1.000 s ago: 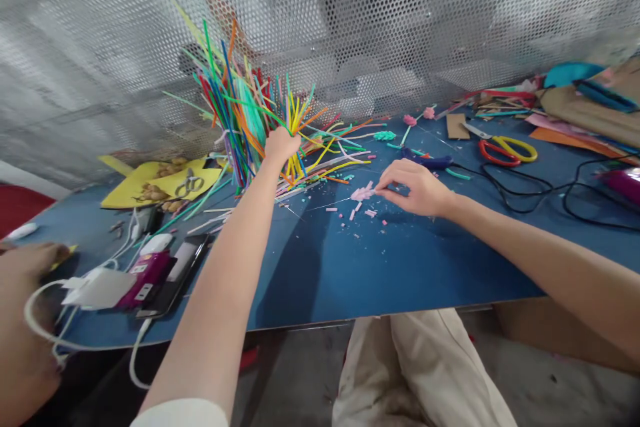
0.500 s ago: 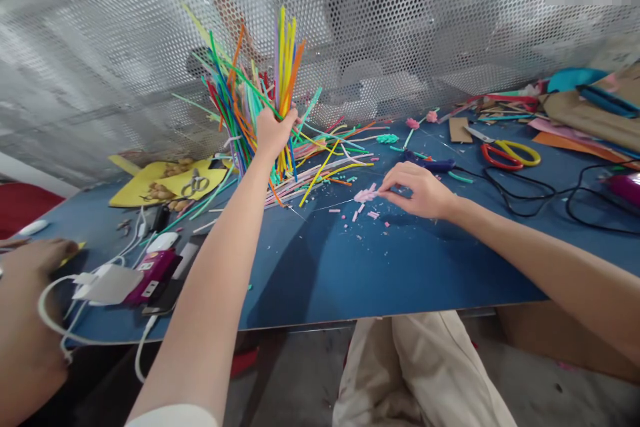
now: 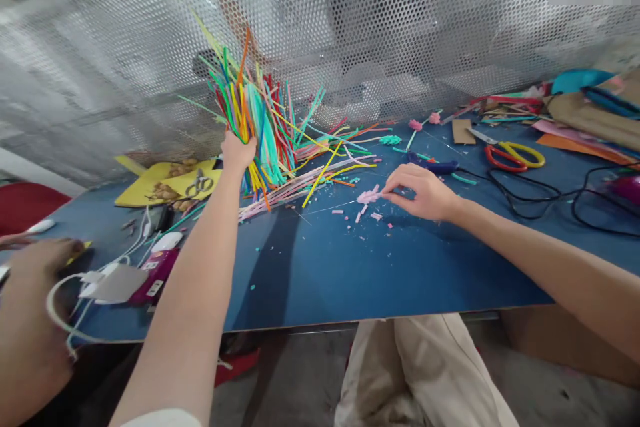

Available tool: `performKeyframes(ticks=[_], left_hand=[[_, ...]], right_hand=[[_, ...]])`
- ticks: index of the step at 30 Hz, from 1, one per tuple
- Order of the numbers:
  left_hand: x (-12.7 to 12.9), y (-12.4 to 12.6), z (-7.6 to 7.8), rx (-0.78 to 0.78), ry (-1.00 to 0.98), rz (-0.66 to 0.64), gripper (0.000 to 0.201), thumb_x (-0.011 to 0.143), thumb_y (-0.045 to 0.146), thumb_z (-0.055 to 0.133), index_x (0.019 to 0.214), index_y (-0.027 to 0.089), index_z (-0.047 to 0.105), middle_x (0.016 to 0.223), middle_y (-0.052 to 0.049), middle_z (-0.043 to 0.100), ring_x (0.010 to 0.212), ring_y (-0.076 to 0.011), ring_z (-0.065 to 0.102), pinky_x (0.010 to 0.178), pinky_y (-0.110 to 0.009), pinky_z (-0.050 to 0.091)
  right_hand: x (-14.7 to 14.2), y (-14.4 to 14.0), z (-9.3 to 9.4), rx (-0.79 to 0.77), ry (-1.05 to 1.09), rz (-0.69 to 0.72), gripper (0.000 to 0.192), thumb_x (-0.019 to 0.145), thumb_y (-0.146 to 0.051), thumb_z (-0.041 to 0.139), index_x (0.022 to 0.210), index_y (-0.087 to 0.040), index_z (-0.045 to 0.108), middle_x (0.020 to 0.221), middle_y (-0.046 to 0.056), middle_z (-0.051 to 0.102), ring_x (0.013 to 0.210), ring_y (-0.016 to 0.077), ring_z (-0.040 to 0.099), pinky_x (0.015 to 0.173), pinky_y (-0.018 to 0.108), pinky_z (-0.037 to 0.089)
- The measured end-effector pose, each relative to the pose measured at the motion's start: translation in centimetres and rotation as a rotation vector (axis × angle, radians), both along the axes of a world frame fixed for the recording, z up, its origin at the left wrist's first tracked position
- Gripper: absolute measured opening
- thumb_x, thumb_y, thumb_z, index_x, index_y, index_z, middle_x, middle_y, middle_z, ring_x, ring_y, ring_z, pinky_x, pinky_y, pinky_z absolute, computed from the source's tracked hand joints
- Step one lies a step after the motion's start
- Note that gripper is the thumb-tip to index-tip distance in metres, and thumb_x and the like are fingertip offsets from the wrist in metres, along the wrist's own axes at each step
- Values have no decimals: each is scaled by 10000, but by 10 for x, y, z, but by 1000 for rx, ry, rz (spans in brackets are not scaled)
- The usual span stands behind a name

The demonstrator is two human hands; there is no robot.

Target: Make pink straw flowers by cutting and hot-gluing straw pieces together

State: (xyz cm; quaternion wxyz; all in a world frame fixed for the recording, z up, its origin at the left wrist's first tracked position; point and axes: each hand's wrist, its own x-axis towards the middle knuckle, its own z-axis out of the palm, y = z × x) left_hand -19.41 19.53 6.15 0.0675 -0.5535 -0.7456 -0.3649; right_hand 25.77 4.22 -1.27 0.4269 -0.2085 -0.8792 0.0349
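My left hand (image 3: 239, 150) is closed around several pipe cleaners (image 3: 245, 117), orange and yellow among them, at the left side of a large upright bunch of coloured stems (image 3: 267, 137). The container of the bunch, if any, is hidden. My right hand (image 3: 420, 190) pinches the right end of a small pale pink fluffy piece (image 3: 369, 196) just over the table. From its left side runs a thin, light-coloured line, perhaps wire. Short pink cut bits (image 3: 376, 216) lie below it. Behind my right hand lies a dark blue tool (image 3: 433, 164).
Red-and-yellow-handled scissors (image 3: 515, 155) and black cords (image 3: 520, 197) lie right. Pink fluffy flowers (image 3: 415, 125) and a teal one (image 3: 390, 140) sit farther back. A perforated metal screen (image 3: 400, 33) borders the blue table (image 3: 325, 280). Left are a yellow sheet (image 3: 145, 183), chargers (image 3: 115, 283) and another person's hand (image 3: 43, 263).
My left hand has moved left and down along the bunch. The yellow and orange stems it held high now sit lower among the others. My right hand keeps its pinch, almost unmoved.
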Motion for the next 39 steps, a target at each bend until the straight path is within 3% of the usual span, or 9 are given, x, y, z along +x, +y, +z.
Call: performKeyframes(ticks=[3,10,17,22,28,33,39], left_hand=[[-7,0,-5,6,25,81,541,831,388,674,1250,80,526,1290,-244,616,1262,-390,562,1092,-558,445],[-6,-16,-8,6,173,68,528,935,475,522,1311,104,516,1388,-266,517,1346,-447,459,1107,-650,375],[-3,-29,-18,63,238,-80,619,1009,408,382,1572,172,279,1635,-184,291,1508,-348,282,1218,-590,243],[0,-27,-23,47,202,-147,743,994,452,414,1628,165,153,1695,-170,153,1541,-376,201,1228,-634,177],[2,-34,-15,90,172,-169,892,918,489,572,1627,175,132,1692,-174,143,1558,-361,175,1248,-616,187],[-4,-34,-9,151,191,-263,812,958,476,518,1609,129,179,1691,-174,138,1583,-275,120,1294,-475,161],[8,-47,-7,165,201,-161,686,951,450,552,1546,194,324,1649,-146,273,1532,-297,251,1248,-505,249]], right_hand=[[0,0,-1,-10,-4,-6,48,951,-236,648,927,-203,674,904,29,727,856,174,664,801,368,492],[0,-2,1,-13,0,-1,43,953,-231,643,938,-204,673,909,36,725,862,177,660,808,370,504],[0,-2,1,-19,-2,-11,61,959,-245,633,936,-209,677,908,32,724,858,175,659,811,371,504],[0,-3,2,-19,2,-4,71,958,-244,624,929,-212,680,902,36,728,855,182,665,810,382,509],[0,-2,2,-27,2,10,64,952,-242,626,933,-214,681,902,38,727,852,184,665,812,382,509],[0,-2,1,-20,2,15,59,951,-245,636,930,-207,675,903,38,727,857,181,665,810,374,505],[0,-2,1,-22,-4,9,67,955,-248,630,935,-207,679,903,36,731,853,180,663,806,374,498]])
